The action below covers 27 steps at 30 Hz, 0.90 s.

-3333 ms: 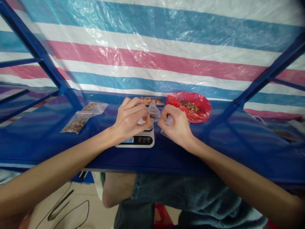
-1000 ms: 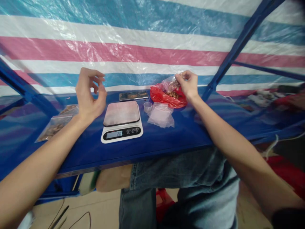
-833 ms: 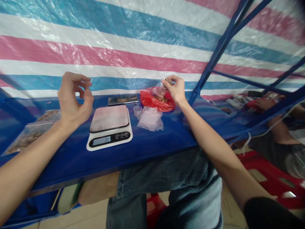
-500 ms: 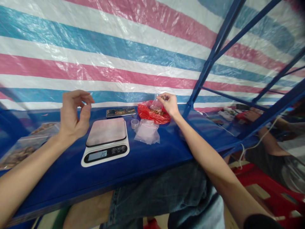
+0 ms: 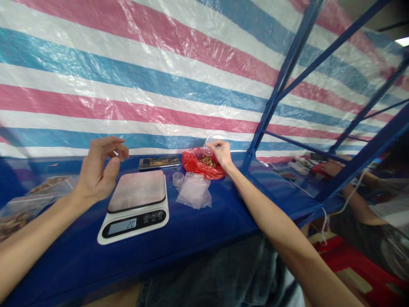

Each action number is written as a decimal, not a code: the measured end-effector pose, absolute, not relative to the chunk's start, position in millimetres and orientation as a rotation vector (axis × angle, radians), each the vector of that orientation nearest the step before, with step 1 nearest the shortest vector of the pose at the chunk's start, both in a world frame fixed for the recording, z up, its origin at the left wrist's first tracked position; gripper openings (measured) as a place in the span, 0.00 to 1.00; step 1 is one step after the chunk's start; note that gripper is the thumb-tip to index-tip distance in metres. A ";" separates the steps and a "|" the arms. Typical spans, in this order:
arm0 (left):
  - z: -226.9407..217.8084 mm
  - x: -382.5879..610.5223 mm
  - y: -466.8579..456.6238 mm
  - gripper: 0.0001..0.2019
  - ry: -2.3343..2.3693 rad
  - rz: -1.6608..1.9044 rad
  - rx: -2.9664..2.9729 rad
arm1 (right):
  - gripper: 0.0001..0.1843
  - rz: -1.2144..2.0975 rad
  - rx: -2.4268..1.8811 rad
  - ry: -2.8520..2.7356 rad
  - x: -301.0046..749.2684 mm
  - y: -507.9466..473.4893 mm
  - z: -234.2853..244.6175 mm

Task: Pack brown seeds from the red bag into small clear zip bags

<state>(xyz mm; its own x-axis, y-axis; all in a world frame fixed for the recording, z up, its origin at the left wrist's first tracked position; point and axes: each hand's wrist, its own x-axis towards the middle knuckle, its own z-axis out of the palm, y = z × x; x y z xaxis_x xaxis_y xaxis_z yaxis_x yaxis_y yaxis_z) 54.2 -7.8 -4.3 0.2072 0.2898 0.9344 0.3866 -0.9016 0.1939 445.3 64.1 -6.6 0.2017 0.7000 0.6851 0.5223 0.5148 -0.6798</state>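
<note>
My left hand [image 5: 100, 168] hovers beside the digital scale [image 5: 137, 192], fingers loosely curled and apart, holding nothing. The scale's plate is bare, and its display reads about 2.0. My right hand [image 5: 221, 152] pinches a small clear plastic bag [image 5: 209, 140] above an open red plastic bag [image 5: 191, 162]. Small brown pieces [image 5: 207, 160] lie inside the red bag; I cannot make out their kind. In front of it is a stack of clear zip bags [image 5: 194, 192], with a small clear plastic cup [image 5: 177, 179] at their left.
A phone [image 5: 159, 162] lies behind the scale. Zip bags of brown pieces [image 5: 19, 221] sit at the far left of the blue table [image 5: 204, 230]. Blue metal bars [image 5: 275, 98] rise at right, beyond which another person's hand [image 5: 332, 168] shows. Striped sheeting hangs behind.
The view has tilted up slightly. My right hand still pinches the small bag, which now sits towards the back of the red bag. My left hand stays raised near the scale.
</note>
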 end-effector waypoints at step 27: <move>0.5 -96.7 -31.4 0.19 -1.816 -1.063 -2.550 | 0.17 0.458 -1.053 -2.261 385.7 -20.5 -25.7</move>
<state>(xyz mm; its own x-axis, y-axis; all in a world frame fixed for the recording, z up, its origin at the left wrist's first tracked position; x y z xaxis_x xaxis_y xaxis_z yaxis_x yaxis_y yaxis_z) -96.7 -31.4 0.5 0.1955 0.8942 0.4027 0.7891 -0.3873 0.4768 385.7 -20.5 -25.7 -0.5080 0.7774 0.3710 0.5715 0.6264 -0.5301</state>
